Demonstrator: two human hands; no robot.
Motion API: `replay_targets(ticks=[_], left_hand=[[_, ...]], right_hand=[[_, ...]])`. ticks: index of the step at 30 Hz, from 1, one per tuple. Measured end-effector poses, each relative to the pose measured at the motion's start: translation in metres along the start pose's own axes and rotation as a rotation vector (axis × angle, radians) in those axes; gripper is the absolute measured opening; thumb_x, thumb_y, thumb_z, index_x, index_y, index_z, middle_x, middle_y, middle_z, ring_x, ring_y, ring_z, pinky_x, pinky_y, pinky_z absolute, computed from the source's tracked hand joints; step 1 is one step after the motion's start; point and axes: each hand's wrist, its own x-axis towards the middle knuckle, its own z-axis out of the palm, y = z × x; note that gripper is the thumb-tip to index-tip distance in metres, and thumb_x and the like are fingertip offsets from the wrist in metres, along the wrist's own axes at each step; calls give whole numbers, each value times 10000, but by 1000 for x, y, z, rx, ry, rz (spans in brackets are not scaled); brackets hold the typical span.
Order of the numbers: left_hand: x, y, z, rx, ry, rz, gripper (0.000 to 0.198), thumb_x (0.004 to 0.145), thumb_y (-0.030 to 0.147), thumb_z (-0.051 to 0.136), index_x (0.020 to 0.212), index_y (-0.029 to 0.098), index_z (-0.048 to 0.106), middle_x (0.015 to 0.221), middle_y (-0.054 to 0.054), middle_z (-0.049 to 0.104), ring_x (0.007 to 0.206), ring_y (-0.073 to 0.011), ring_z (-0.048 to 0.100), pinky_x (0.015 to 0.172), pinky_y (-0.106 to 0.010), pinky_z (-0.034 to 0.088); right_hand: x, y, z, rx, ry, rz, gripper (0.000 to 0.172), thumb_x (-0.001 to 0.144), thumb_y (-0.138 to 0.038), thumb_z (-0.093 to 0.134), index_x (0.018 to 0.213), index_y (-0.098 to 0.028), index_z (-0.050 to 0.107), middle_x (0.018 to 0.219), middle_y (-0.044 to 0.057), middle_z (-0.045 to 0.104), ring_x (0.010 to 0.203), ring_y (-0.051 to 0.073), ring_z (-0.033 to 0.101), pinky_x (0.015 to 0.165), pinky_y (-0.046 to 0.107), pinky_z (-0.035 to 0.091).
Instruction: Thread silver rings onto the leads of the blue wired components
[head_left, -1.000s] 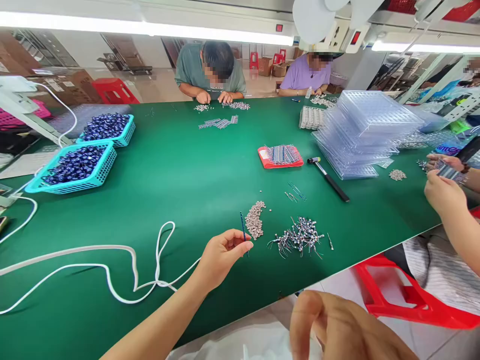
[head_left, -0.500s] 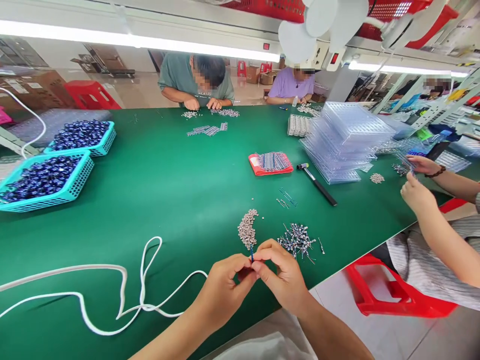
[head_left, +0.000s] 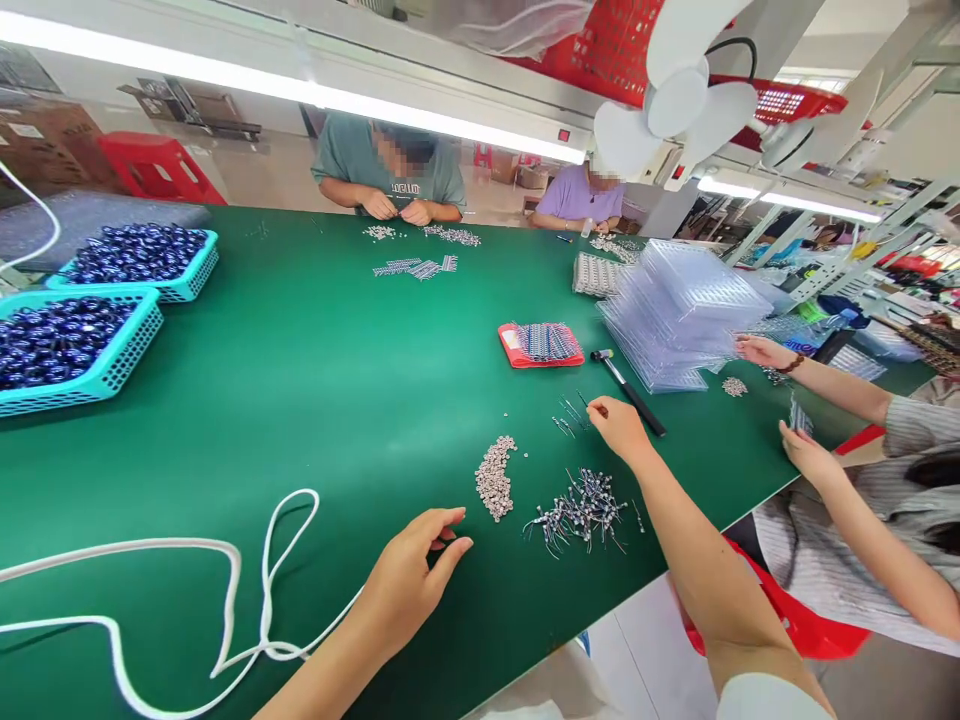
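Observation:
My left hand [head_left: 412, 568] hovers over the green table with thumb and fingers apart, holding nothing. To its right lies a pile of small pale round beads or discs [head_left: 495, 480]. My right hand [head_left: 621, 430] is stretched forward, its fingertips pinched on a thin dark wire-like piece [head_left: 583, 398]. Just left of those fingertips, a few thin wire-leaded parts [head_left: 564, 425] lie in a short row. Below the right hand, a heap of small blue-and-white parts with wire leads [head_left: 585, 510] lies on the table. The exact kind of these parts is too small to tell.
A black-handled hammer [head_left: 637, 395] lies beyond my right hand, near a red pad [head_left: 510, 348] bearing wired parts. Stacked clear trays [head_left: 675, 310] stand behind. White cable [head_left: 232, 600] loops at left, near turquoise baskets [head_left: 135, 345]. A co-worker's hand [head_left: 814, 455] is at right.
My hands have separated from their shared pinch on a small blue piece. The right hand has moved forward and right to the short row; the left has drawn back left and opened.

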Motion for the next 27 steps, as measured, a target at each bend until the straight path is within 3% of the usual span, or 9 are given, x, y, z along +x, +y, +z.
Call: replay_targets(ticks=[3,7,12,16,20,23,27], left_hand=[[1,-6,-3,1,8,14,329,940,409,542,1168,221,686,1078,-86,749,918,-234,713,810,-340,595],[2,-7,-6,-20,-2,-19,327,944,416,535,1161,225,688,1076,-80,747,905,-228,711,795,-333,597],[1,-3,-5,-55,-36,-9,287,937,381,545,1116,228,709,1038,-72,759,886,-220,716,798,-321,598],[0,-4,-3,-66,-37,-7,283,932,368,552,1118,229,712,1051,-77,761,876,-217,723,787,-307,604],[0,-8,-2,-84,-33,-1,297,944,384,538,1121,222,713,1058,-92,756,874,-214,720,794,-301,602],[1,-9,-1,-97,-25,3,289,940,381,549,1100,220,727,1043,-97,762,864,-211,727,794,-288,605],[2,-13,1,-115,6,34,262,927,376,576,1068,228,740,1009,-85,774,827,-199,736,774,-257,611]], right_hand=[[13,-1,8,-99,-36,-5,220,912,-236,513,934,-192,727,969,77,742,901,209,665,777,280,450],[5,-13,16,-192,-37,-25,236,952,-253,493,1006,-190,713,1106,105,701,1049,221,626,839,277,431],[-9,-29,31,-224,-81,-60,279,971,-410,494,893,-219,682,954,64,707,883,198,644,717,270,421],[-8,-36,41,-231,-108,-74,157,947,-301,539,901,-209,659,954,61,710,908,196,647,697,259,407],[-6,-37,38,-221,-159,-106,146,928,-219,526,900,-211,669,958,51,726,878,184,658,682,255,400],[-2,-37,29,-194,-207,-127,143,912,-281,564,904,-221,693,879,32,745,806,185,672,652,255,406],[27,-39,16,-155,-193,-138,202,922,-299,536,953,-236,725,897,24,763,849,187,693,713,259,453]])
